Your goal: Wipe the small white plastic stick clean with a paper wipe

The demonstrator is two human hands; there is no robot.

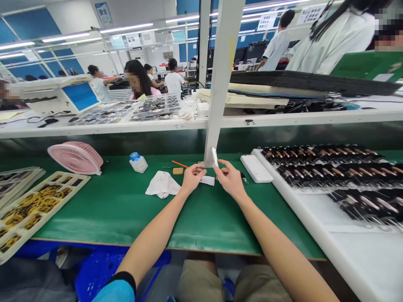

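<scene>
Near edge: both forearms reach over the green bench mat (119,209). Left hand (192,178) has fingertips pinched together over a small white piece (208,180); whether they grip it cannot be told. Right hand (231,179) clamps a slim white part (214,157) upright, its lower end hidden. Farther left lies a crumpled white cloth (162,184); at right, a white tray (315,201) of dark clips, cut off by the frame.
</scene>
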